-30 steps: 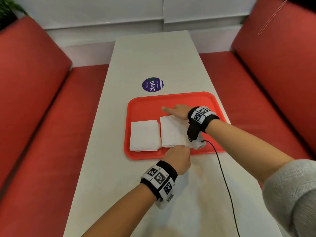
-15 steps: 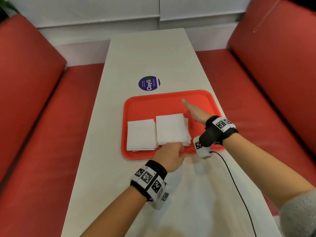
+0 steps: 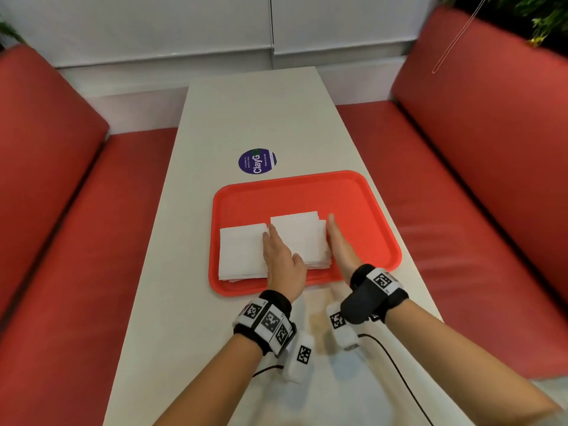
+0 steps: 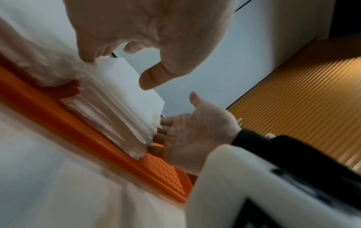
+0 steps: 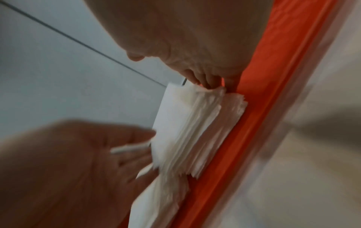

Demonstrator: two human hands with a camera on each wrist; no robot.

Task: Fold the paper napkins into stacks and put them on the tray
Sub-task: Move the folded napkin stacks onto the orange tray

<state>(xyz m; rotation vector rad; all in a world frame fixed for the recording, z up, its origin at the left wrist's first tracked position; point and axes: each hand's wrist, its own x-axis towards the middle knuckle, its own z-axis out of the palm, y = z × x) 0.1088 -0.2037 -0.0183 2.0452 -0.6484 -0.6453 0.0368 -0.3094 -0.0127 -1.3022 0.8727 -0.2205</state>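
Two stacks of folded white napkins lie side by side on the red tray point(image 3: 353, 192). The left stack point(image 3: 241, 253) sits untouched near the tray's left wall. The right stack point(image 3: 299, 235) point(image 4: 121, 98) point(image 5: 187, 129) is flanked by both hands. My left hand point(image 3: 281, 256) point(image 4: 136, 30) lies with straight fingers along the stack's left edge, partly over the gap between the stacks. My right hand point(image 3: 338, 244) point(image 5: 185, 38) stands on its edge, its straight fingers pressed against the stack's right side. Neither hand grips anything.
The tray rests on a long pale table point(image 3: 261, 118) with a round purple sticker point(image 3: 257, 161) beyond it. Red bench seats point(image 3: 92, 226) run along both sides. A black cable point(image 3: 396, 367) trails from my right wrist across the near table.
My right hand came back from the tray's far right and set itself against the right stack's side. My left hand moved from the stack's near edge up along its left edge.
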